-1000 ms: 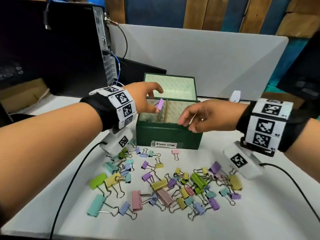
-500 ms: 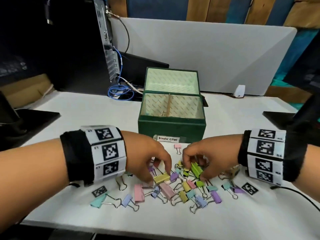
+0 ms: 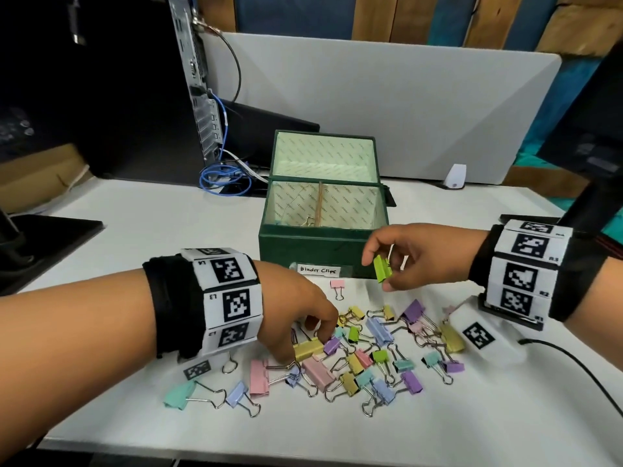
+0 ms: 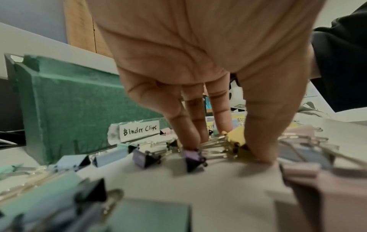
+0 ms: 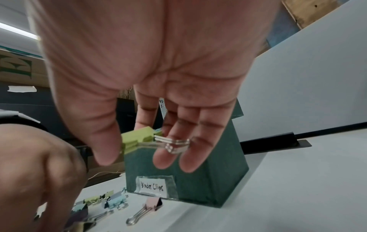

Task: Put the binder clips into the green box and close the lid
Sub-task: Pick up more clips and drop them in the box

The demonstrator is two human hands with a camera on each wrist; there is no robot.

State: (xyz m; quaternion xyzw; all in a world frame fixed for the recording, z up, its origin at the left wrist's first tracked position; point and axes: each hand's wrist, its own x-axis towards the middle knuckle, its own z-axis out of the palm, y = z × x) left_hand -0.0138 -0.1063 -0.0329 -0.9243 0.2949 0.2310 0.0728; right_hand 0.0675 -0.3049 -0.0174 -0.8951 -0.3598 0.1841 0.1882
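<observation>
The green box (image 3: 317, 246) stands mid-table with its lid (image 3: 323, 153) open and upright behind it; a "Binder Clips" label is on its front. One clip's wire handle shows inside. Many pastel binder clips (image 3: 377, 358) lie scattered in front. My right hand (image 3: 379, 273) pinches a lime-green binder clip (image 3: 383, 269) in the air just before the box's front right. The right wrist view shows this green clip (image 5: 137, 138) between thumb and fingers. My left hand (image 3: 305, 348) is down in the pile, pinching a yellow clip (image 4: 236, 138) between thumb and fingers; one fingertip touches a purple clip (image 4: 193, 154).
A computer tower (image 3: 188, 79) and a coil of blue cable (image 3: 226, 180) sit at the back left. A white divider panel (image 3: 404, 112) runs behind the box, with a small white device (image 3: 456, 176) at its foot. A black cable (image 3: 590, 375) trails on the right.
Both hands came down from the box to the pile. Since then the right hand has risen toward the box with the green clip, while the left hand stays in the pile.
</observation>
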